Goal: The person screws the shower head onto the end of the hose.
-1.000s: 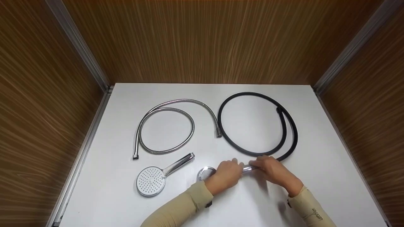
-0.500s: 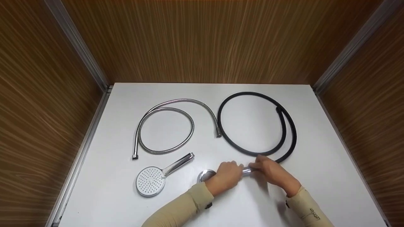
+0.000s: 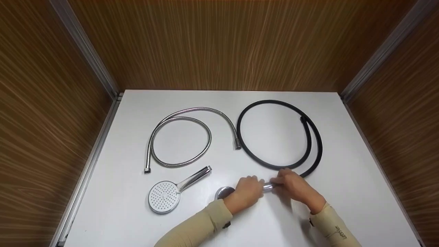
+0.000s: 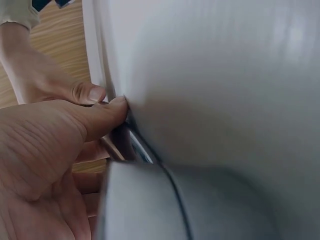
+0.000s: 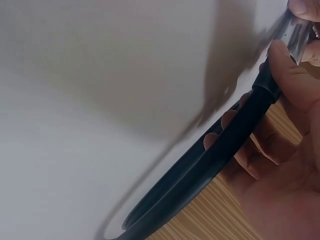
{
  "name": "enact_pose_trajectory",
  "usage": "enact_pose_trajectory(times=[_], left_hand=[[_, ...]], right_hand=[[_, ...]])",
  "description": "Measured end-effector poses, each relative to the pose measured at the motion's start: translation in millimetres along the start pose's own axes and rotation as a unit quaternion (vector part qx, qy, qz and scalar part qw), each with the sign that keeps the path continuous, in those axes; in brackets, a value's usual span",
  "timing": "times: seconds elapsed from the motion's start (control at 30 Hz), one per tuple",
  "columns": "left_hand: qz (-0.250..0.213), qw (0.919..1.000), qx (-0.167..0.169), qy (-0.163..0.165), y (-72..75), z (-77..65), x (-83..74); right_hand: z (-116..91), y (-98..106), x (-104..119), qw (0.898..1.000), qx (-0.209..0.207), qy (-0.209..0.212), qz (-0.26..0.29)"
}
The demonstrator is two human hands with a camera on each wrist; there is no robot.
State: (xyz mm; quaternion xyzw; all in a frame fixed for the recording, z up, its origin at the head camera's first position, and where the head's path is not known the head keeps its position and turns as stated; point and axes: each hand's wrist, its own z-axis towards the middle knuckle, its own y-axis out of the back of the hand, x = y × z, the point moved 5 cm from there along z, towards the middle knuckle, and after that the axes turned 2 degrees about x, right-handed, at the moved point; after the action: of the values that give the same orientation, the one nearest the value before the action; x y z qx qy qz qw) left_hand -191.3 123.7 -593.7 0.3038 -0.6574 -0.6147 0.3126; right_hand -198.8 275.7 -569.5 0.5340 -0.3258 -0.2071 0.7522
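My left hand (image 3: 247,192) grips a chrome shower head (image 3: 224,192) by its handle, whose end (image 3: 268,186) shows between the two hands. Palm and forearm cover much of it in the head view. At that handle end, my right hand (image 3: 294,185) pinches the end of a black shower hose (image 3: 319,144). In the right wrist view the hose's end sleeve (image 5: 267,82) meets the chrome handle (image 5: 298,35) in line, with thumb and fingers round the joint. Whether the threads are engaged is hidden.
Left of the hands lies a second shower head (image 3: 164,197), its white perforated face up. A coiled metal hose (image 3: 210,137) lies behind it, its one end close to the black hose's loop. Wood-grain panels (image 3: 219,44) wall in the white table (image 3: 113,192) on the back and sides.
The held shower head has tilted slightly, and its disc has shifted a little toward me. Both hands keep their hold with only small movements; the other things lie still.
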Motion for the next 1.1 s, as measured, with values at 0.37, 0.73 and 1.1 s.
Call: enact_pose_trajectory(times=[0.37,0.73,1.1], left_hand=[[-0.021,0.9997,0.0,0.014,3.9,-3.2,2.0],[-0.003,0.9989,-0.047,-0.007,19.7,-15.8,24.1],[-0.024,0.9901,-0.138,0.012,35.2,-33.8,72.7]], right_hand=[[11,2,-1,0.993,0.07,-0.048,0.079],[41,10,-4,0.991,0.052,-0.087,0.092],[77,4,-5,0.995,-0.007,-0.058,0.077]])
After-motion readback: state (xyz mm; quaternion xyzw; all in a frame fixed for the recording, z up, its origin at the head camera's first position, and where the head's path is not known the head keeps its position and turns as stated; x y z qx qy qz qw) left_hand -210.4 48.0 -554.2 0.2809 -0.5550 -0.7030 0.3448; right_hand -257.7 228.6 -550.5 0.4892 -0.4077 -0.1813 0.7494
